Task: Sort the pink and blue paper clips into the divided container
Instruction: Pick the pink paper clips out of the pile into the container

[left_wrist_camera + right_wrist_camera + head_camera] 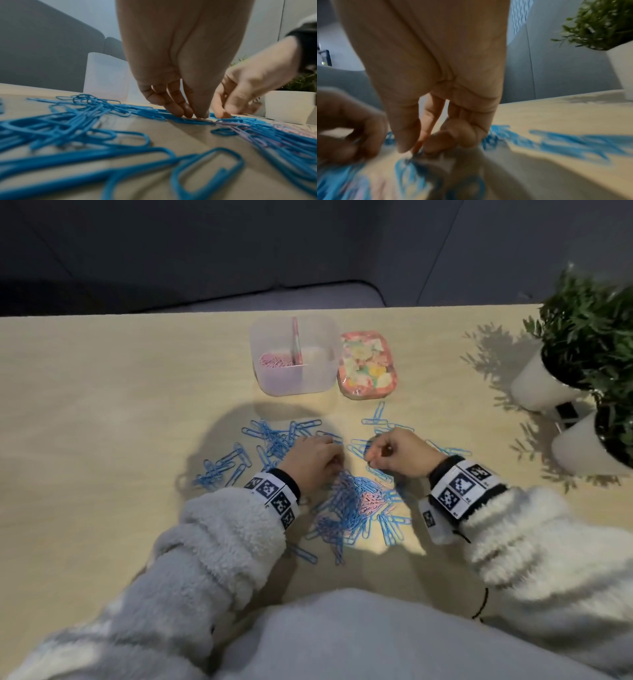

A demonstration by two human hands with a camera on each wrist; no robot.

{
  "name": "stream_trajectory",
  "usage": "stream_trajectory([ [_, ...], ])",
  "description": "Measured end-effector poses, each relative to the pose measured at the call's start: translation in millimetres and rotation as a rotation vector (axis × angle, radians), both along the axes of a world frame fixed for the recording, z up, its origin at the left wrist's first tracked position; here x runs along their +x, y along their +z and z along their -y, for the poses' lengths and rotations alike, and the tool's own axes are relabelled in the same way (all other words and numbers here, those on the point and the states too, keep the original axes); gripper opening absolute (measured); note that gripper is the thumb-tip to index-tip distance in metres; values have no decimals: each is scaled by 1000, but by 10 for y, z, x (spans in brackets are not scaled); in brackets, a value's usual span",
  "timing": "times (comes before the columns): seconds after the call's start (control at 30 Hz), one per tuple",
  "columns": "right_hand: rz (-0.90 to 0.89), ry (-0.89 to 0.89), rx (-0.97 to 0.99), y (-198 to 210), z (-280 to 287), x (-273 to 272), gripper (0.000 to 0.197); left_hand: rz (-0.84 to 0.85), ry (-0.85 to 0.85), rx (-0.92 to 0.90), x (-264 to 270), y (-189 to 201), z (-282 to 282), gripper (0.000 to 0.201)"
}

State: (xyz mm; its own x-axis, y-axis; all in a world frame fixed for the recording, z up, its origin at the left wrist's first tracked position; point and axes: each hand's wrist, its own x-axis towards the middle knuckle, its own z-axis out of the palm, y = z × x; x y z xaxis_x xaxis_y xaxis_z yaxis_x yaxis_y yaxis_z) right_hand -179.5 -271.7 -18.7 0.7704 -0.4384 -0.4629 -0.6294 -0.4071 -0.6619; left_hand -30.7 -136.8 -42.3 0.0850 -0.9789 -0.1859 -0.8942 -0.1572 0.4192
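left hand (180,67) center frame, fingertips (187,113) down on blue paper clips (72,129) | right hand (248,86) at right, fingertips on clips | pink clips (240,125) lower right | translucent container (106,75) behind, left of center

Blue paper clips (274,440), pink paper clips (371,501), floral pink lid (364,364), white pots (537,388).

Dim room, bright patch on table (102,405); right wrist view motion-blurred.
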Motion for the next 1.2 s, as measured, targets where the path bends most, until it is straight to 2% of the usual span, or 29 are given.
stream_trajectory([
  [0.07,-26,-37,-63,-116,-53,-116,27,31,-18,-3,-29,24,19,21],
  [0.17,-10,-116,-185,-151,-13,-170,12,47,-52,4,-85,47,40,21],
  [0.27,45,-207,-307,-115,42,-219,7,-3,-33,-2,-93,50,47,18],
  [0.33,75,-236,-303,-66,11,-269,11,-62,17,-25,-66,47,40,16],
  [0.43,26,-164,-185,-23,-169,-343,21,-63,93,-62,0,38,29,16],
  [0.5,-45,-130,-219,-72,-285,-364,21,-15,99,-105,29,44,23,17],
  [0.57,-44,-176,-264,-133,-359,-354,21,28,54,-119,17,57,10,17],
  [0.67,-22,-209,-255,-162,-408,-316,23,62,-8,-44,-70,58,-33,20],
  [0.83,-87,-146,-276,-177,-416,-298,11,5,71,-6,-119,32,11,15],
  [0.97,-79,-150,-323,-195,-421,-320,15,23,167,-50,-28,46,48,15],
  [1.07,-55,-229,-365,-211,-423,-347,16,60,111,-123,13,60,11,18],
  [1.2,-115,-220,-353,-215,-401,-371,17,23,-44,-11,-66,61,-65,18],
])
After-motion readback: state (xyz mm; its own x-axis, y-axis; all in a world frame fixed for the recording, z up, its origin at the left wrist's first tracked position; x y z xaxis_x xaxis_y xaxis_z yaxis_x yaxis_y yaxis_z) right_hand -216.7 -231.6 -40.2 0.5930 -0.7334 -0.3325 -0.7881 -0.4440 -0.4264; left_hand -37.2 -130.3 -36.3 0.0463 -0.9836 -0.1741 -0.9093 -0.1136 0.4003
